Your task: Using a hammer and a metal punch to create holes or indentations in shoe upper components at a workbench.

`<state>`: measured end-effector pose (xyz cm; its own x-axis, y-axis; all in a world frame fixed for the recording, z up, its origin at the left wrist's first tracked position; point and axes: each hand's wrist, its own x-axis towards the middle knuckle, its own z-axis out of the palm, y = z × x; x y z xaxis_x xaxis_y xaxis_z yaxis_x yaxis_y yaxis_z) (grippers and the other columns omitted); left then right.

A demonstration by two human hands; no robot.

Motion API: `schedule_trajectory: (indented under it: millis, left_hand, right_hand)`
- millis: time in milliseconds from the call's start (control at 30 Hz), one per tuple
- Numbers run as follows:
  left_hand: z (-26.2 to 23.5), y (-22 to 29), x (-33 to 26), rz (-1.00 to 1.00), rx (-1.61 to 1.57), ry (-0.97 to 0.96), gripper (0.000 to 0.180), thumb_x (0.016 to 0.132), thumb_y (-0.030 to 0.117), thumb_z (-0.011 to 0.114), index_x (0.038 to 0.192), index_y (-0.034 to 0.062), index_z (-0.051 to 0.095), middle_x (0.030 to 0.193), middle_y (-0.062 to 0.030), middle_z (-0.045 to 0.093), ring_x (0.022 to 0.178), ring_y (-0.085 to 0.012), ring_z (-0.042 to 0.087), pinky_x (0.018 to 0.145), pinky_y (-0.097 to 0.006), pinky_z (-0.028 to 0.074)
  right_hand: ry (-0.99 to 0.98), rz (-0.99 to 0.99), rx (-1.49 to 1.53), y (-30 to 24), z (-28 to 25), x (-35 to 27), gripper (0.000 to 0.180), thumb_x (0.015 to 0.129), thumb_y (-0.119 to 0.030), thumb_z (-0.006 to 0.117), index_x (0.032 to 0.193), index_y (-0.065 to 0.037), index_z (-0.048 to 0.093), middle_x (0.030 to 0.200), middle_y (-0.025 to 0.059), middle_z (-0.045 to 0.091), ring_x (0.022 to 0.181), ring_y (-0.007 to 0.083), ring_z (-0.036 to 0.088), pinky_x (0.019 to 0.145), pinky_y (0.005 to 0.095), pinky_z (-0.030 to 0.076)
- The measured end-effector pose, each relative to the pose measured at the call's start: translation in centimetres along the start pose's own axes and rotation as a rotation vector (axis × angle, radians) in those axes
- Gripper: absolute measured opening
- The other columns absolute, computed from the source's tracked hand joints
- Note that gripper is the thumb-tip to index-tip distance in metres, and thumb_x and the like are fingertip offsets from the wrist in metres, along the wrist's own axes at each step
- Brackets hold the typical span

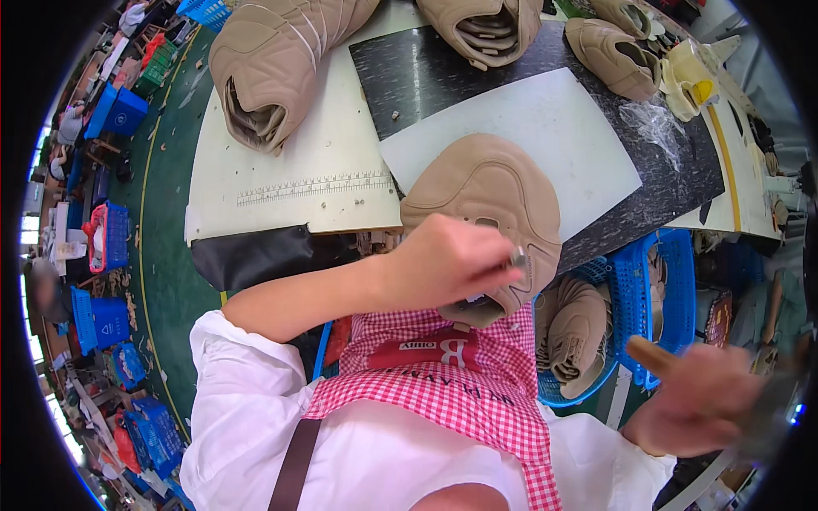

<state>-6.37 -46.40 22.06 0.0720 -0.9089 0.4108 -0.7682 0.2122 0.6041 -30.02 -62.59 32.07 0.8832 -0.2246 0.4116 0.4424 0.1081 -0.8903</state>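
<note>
Overlapping near edge of white sheet (588,153), beige shoe upper (490,175) is partly covered by L hand (456,260), curled w/ small metal tool (518,257) pinched; wooden handle (649,355) is gripped in blurred, closed R hand (703,400), well to R of sheet.

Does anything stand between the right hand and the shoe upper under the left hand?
No clear obstacle is visible. The blue baskets lie between the right hand and the beige shoe upper in the picture, but seem to sit lower. The left hand, gripping a small metal piece, covers part of the upper.
</note>
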Motion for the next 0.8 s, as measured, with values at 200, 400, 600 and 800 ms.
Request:
schedule_trajectory:
  millis: [200, 400, 600, 800]
  left_hand:
    - [0.2, -2.1, -1.1, -0.391, -0.624, 0.083, 0.013, 0.083, 0.01, 0.061, 0.09, -0.0006, 0.059, 0.077, -0.0049, 0.063, 0.07, -0.0088, 0.061, 0.06, -0.023, 0.049]
    - [-0.2, -1.3, -0.2, -0.412, -0.591, 0.079, 0.012, 0.083, 0.009, 0.062, 0.089, -0.001, 0.059, 0.078, -0.0042, 0.063, 0.069, -0.0085, 0.061, 0.059, -0.023, 0.049]
    - [-0.1, -1.5, -1.1, 0.013, -0.016, 0.066, 0.016, 0.081, 0.015, 0.063, 0.083, 0.0005, 0.056, 0.069, -0.0061, 0.058, 0.061, -0.0174, 0.059, 0.056, -0.028, 0.048]
    - [-0.4, -2.6, -0.8, -0.481, -0.84, 0.187, 0.013, 0.089, 0.009, 0.054, 0.089, -0.0028, 0.058, 0.084, -0.006, 0.064, 0.077, -0.0105, 0.061, 0.068, -0.023, 0.05]
  right_hand:
    - [-0.024, 0.431, -1.157, 4.6, 0.8, 0.7, 0.034, 0.086, -0.018, 0.055, 0.114, -0.001, 0.049, 0.09, 0.0101, 0.057, 0.073, 0.0253, 0.054, 0.073, 0.0317, 0.044]
    - [0.399, 0.086, -0.811, -0.4, 0.5, 1.1, 0.018, 0.086, -0.013, 0.056, 0.099, -0.003, 0.052, 0.08, 0.0033, 0.057, 0.055, 0.0034, 0.046, 0.051, 0.0184, 0.041]
    - [-0.113, 0.342, -1.133, 4.7, 2.7, 3.7, 0.018, 0.082, -0.01, 0.061, 0.098, -0.003, 0.056, 0.085, 0.0091, 0.055, 0.077, 0.021, 0.056, 0.065, 0.0307, 0.041]
    - [0.255, 0.189, -1.104, 4.6, -1.0, 0.3, 0.024, 0.083, -0.009, 0.058, 0.105, 0.001, 0.051, 0.075, 0.0018, 0.051, 0.06, 0.0097, 0.046, 0.056, 0.0194, 0.035]
